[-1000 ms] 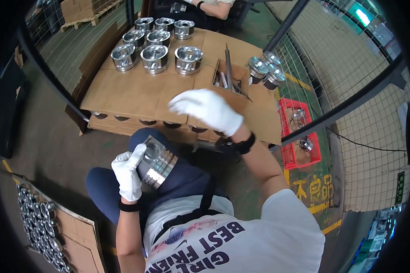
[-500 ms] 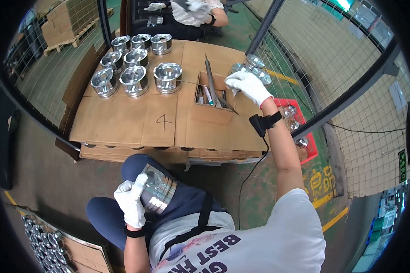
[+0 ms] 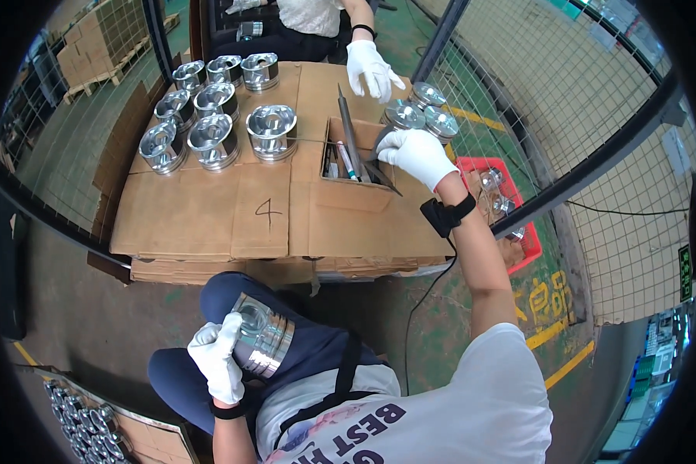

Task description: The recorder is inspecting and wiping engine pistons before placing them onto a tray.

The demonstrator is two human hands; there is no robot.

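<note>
On my lap, a shiny metal piston (image 3: 267,340) lies tilted against my thigh. My left hand (image 3: 216,357), in a white glove, is closed around its left side, the thumb on top. My right hand (image 3: 417,157), also gloved, is at the right rim of a small open cardboard box (image 3: 356,197). Its fingers pinch a dark grey, flat-looking piece (image 3: 380,139) whose kind I cannot make out. In the box stand a long pointed grey tool (image 3: 346,124), a pen-like stick (image 3: 346,160) and other narrow things. Three pistons (image 3: 404,114) stand just beyond my right hand.
Several pistons (image 3: 213,139) stand on the cardboard-covered table (image 3: 201,220) at left. Across it, a co-worker's gloved hand (image 3: 370,71) reaches in. A red basket (image 3: 527,240) with pistons stands right, beyond a frame post (image 3: 580,182). More pistons (image 3: 89,421) fill a carton at lower left.
My right hand has lowered slightly at the box, and a dark grey piece now shows in its fingers. The co-worker's hand has come down over the table's far side. My left hand keeps the piston.
</note>
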